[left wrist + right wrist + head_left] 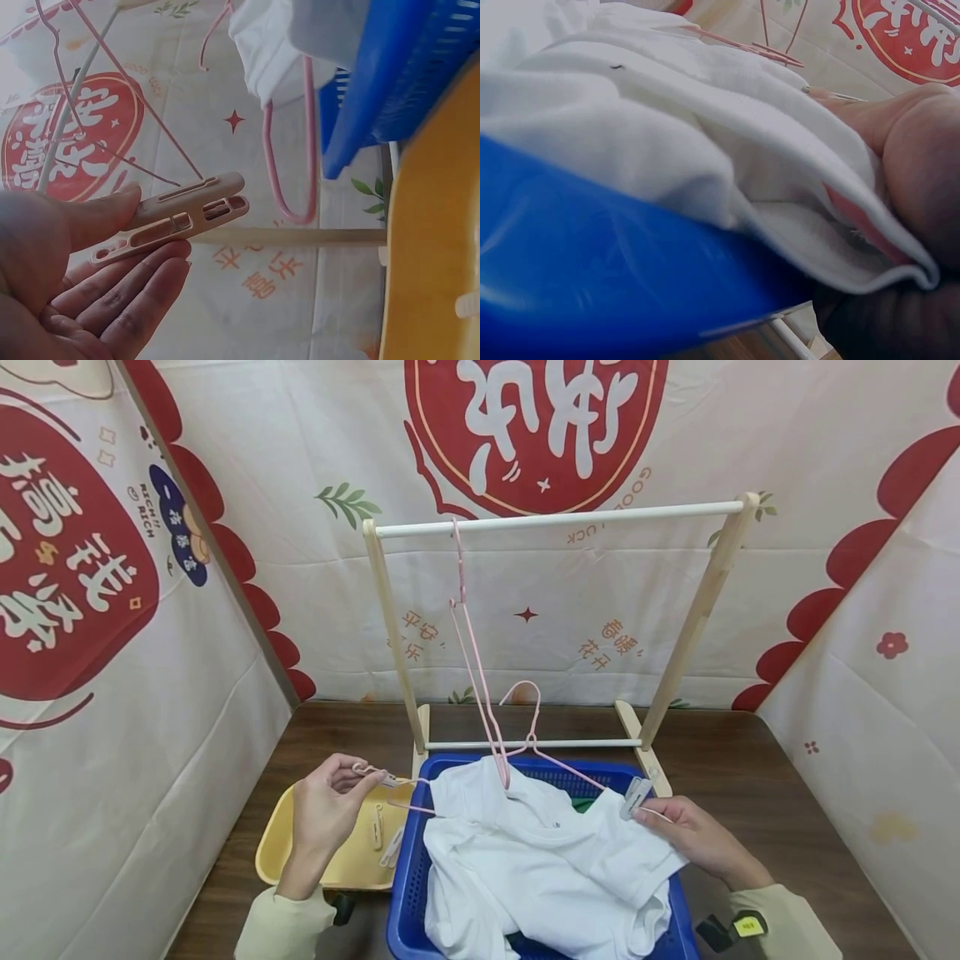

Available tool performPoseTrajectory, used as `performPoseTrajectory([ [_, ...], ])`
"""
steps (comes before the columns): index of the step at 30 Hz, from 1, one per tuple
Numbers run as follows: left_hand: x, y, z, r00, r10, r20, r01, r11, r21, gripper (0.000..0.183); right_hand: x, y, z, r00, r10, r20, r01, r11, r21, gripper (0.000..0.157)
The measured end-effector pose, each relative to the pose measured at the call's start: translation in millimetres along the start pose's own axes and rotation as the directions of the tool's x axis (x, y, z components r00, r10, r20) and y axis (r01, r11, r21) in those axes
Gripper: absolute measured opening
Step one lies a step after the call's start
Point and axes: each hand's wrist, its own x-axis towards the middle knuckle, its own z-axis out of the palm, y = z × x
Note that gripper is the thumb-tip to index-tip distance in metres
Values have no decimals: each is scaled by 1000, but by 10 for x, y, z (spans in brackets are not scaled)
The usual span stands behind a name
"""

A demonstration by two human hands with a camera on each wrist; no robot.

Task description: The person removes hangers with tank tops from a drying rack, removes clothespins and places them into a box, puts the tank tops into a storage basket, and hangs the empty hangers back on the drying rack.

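Between thumb and fingers, my left hand pinches a pale clothespin beside the left side of the white shirt. The shirt lies over the blue basket. A pink hanger runs inside the shirt; its hook stands up from the neckline and its left end pokes out past the cloth. My right hand holds the shirt's right shoulder edge, with the pink hanger end showing inside the fabric. Another clothespin sits at that shoulder, right by the fingertips.
A wooden rack with a white top rod stands behind the basket. From the rod a second pink hanger hangs down in front of the shirt. Left of the basket, a yellow tray holds loose clothespins. Printed cloth walls surround the brown table.
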Motion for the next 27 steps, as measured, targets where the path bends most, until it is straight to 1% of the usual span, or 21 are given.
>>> performPoseTrajectory([
  [4,-53,-44,-44,999,-46,-1,46,998,38,24,0,5,-4,1000,8,-2,-9,1000,-10,36],
  [9,-94,-114,-79,997,-78,-2,78,996,48,26,2,13,-4,1000,9,-5,-9,1000,-16,36],
  [14,-129,-214,-95,992,-118,33,115,991,74,26,0,20,-14,1000,12,3,-12,1000,-11,36],
  [20,-194,-340,-87,987,-149,57,142,982,125,28,0,11,-8,1000,18,3,-18,1000,-2,36],
  [27,-254,-413,-68,982,-172,75,161,978,129,32,5,-17,10,1000,4,1,-4,1000,10,35],
])
